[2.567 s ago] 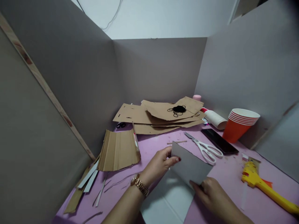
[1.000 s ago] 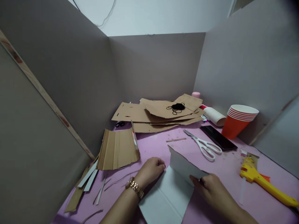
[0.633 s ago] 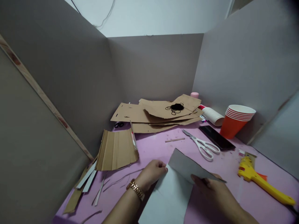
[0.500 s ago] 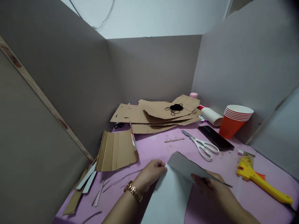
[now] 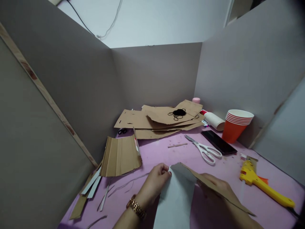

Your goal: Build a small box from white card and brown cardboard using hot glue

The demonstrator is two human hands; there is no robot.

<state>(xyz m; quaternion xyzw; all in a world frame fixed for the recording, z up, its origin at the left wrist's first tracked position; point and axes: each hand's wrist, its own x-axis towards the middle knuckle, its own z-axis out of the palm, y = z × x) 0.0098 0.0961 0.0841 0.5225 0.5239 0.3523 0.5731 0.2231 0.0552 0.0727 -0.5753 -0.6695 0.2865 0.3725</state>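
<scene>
A sheet of cardboard (image 5: 175, 200), pale on its inner face and brown on its outer, is bent in front of me. My left hand (image 5: 158, 179), with a gold watch (image 5: 136, 207) on the wrist, pinches its left edge close to the bend. My right hand (image 5: 218, 187) is closed on the raised right flap. The flap stands up at an angle and its brown side shows; it hides part of my right fingers. White-handled scissors (image 5: 206, 150) lie beyond the right hand, blades pointing away to the left.
A yellow glue gun (image 5: 264, 184) lies at the right, near stacked orange cups (image 5: 235, 127) and a black phone (image 5: 218, 142). Brown cardboard sheets (image 5: 138, 119) with black cord (image 5: 179, 112) are piled at the back. Corrugated cardboard (image 5: 121, 156) and cut strips (image 5: 91, 187) lie left. Grey panels (image 5: 154, 76) enclose three sides.
My right hand has swung the flap farther over to the right, so its brown side now faces me. The left hand keeps its pinch. The camera view has shifted slightly.
</scene>
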